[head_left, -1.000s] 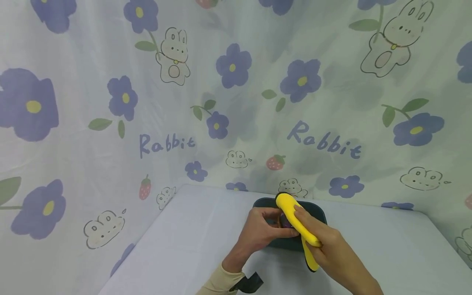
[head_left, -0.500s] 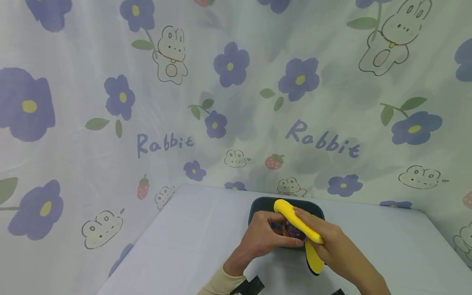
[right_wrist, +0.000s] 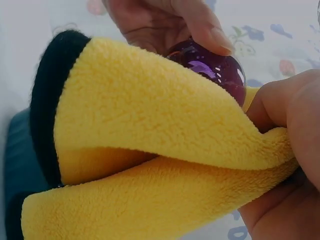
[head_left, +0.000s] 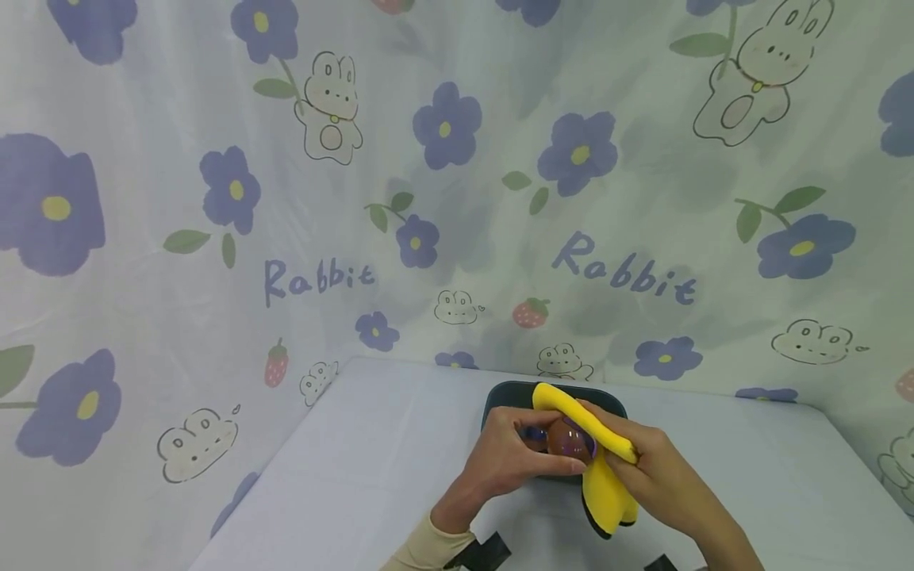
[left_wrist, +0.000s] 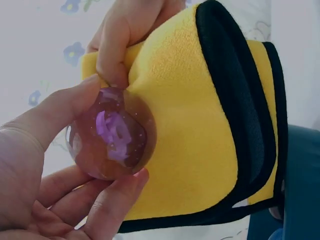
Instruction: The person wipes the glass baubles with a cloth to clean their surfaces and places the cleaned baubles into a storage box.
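Between thumb and fingertips, my left hand [head_left: 500,458] holds a clear, shiny ball with a purple tint [head_left: 569,441]. My right hand [head_left: 660,468] grips a folded yellow cloth with dark trim [head_left: 608,493]. In the left wrist view the cloth [left_wrist: 182,135] lies against the far side of the ball [left_wrist: 112,135], and right fingertips [left_wrist: 112,70] press it near the ball's top. From the right wrist, fuzzy cloth [right_wrist: 150,115] hides the lower part of the ball [right_wrist: 220,70]. Both hands are above a dark teal container.
The dark teal container [head_left: 503,394] stands on the white-covered table [head_left: 385,452], its inside mostly hidden by the hands. Something blue [left_wrist: 276,234] shows inside it. A patterned curtain [head_left: 485,222] hangs behind the table's far edge.
The ball has come further out from behind the cloth and shows more of its surface. The cloth has shifted slightly right, its lower flap spreading wider. The left hand has lowered a little.
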Available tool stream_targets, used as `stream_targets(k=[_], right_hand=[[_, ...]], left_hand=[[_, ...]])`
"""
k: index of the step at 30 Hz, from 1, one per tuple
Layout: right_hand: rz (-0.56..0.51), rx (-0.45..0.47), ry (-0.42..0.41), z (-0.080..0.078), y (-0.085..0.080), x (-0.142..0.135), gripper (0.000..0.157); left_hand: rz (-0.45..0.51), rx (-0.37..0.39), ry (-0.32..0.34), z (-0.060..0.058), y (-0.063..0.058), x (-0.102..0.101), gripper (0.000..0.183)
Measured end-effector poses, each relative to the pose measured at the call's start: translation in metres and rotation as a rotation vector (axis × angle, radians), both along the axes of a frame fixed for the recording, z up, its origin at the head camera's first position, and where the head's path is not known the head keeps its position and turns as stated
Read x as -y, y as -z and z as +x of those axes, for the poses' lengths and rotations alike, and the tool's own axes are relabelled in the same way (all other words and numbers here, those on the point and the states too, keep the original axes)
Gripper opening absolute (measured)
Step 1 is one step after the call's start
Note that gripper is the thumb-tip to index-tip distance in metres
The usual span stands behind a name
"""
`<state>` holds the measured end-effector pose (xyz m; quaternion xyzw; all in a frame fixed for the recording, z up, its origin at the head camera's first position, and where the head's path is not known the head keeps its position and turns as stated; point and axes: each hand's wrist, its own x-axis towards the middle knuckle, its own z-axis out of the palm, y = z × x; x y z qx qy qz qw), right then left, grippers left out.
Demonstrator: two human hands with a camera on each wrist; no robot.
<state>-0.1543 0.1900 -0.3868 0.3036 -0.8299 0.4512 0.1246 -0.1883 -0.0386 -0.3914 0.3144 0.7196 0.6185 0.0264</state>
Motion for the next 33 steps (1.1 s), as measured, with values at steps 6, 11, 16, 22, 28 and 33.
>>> stream_targets(k=[6, 11, 16, 22, 28, 33], right_hand=[[-0.041, 0.033, -0.011, -0.001, 0.003, 0.0, 0.052], [-0.054, 0.035, -0.003, 0.0, 0.003, 0.001, 0.054], [-0.067, -0.011, 0.018, 0.003, 0.003, 0.005, 0.056], [-0.041, -0.056, 0.089, 0.008, 0.0, 0.014, 0.06], [-0.02, -0.087, 0.135, 0.012, -0.003, 0.019, 0.066], [-0.012, -0.077, 0.151, 0.017, -0.007, 0.021, 0.068]], left_hand=[[0.071, 0.017, 0.003, -0.003, -0.001, 0.002, 0.046], [0.131, 0.009, -0.015, -0.005, -0.001, 0.003, 0.045], [0.167, -0.015, -0.065, -0.005, -0.001, 0.004, 0.042], [0.167, -0.006, -0.145, -0.005, -0.003, 0.004, 0.038], [0.153, -0.012, -0.194, -0.004, -0.005, 0.004, 0.034], [0.144, 0.005, -0.216, -0.004, -0.004, 0.004, 0.035]])
